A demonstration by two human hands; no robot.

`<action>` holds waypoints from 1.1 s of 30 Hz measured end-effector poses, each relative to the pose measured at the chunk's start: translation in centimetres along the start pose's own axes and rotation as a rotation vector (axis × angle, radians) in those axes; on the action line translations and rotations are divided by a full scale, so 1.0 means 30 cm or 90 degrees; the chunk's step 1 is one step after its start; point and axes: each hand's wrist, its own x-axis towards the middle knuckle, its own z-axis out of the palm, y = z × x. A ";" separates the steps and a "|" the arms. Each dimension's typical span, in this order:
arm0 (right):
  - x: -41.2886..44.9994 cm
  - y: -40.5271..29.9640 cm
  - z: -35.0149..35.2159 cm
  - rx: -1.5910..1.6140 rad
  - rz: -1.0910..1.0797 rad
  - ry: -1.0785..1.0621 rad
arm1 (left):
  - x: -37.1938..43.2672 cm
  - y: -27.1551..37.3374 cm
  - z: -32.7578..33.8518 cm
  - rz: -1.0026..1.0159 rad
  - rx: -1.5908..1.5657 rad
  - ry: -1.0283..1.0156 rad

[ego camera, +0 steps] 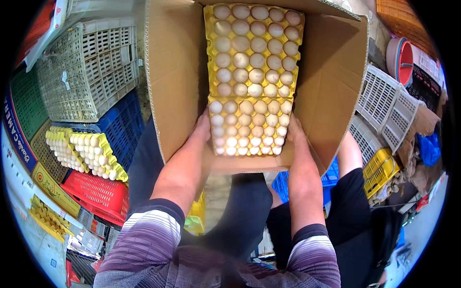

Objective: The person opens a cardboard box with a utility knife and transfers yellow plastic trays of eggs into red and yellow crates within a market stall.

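An open cardboard box (176, 72) stands before me with its flaps spread. Inside it lie two yellow egg trays side by side, the far tray (266, 54) and the near tray (237, 113), both filled with pale and light brown eggs. My left hand (203, 126) reaches into the box at the left edge of the near tray, and my right hand (295, 127) is at its right edge. Both hands hold this tray between them; their fingertips are hidden by the tray and its eggs.
Left of the box are a grey plastic crate (108, 64), a blue crate (126, 126), a red basket (104, 196) and more yellow trays of eggs (90, 154). White crates (381, 97) and a yellow basket (380, 171) are at right. Another person's bare arm (349, 154) is close by.
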 end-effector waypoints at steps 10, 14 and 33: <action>0.184 0.107 -0.087 0.094 -0.017 -0.055 | 0.100 -0.064 -0.024 -0.013 -0.067 -0.026; 0.242 0.129 -0.115 0.113 0.005 -0.099 | 0.207 -0.121 -0.051 -0.011 -0.037 -0.024; -0.533 0.563 0.005 -0.439 -0.515 0.254 | 0.087 -0.043 0.003 -0.034 -0.058 -0.011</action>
